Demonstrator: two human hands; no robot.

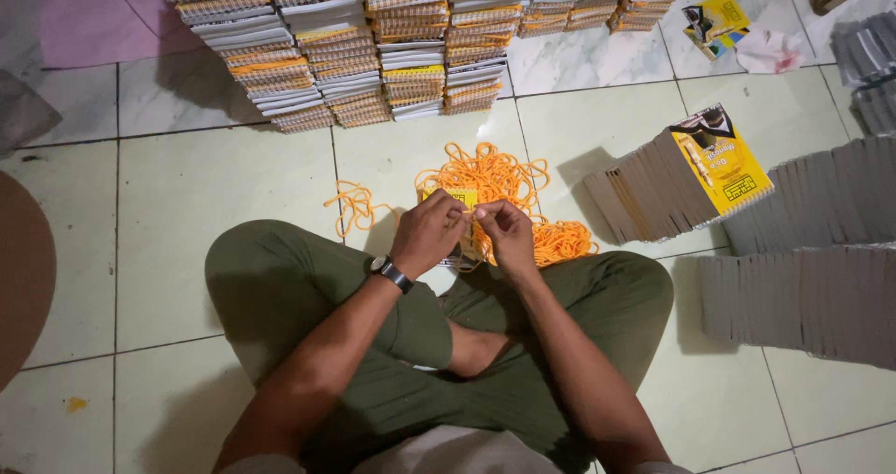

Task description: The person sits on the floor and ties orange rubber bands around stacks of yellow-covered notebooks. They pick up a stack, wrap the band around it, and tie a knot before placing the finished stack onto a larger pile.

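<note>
Hidden and cut off around the pinch

Small booklet (pixel 459 222) mostly covered behind both hands; string (pixel 504 185) end between fingertips too small to tell; far stacks (pixel 373 35) cropped by top edge.

Pale green tile floor (pixel 187 203) — marble-look tiles (pixel 588 59) further back — dim light.

**Setting: informal book-binding or packing workroom**

Work is done on a bare tiled floor (pixel 168 203). Tied stacks of booklets (pixel 373 54) are ranged along the far edge; fanned rows of yellow-covered booklets (pixel 681 180) and a heap of orange cord (pixel 504 189) are seen nearby.
</note>
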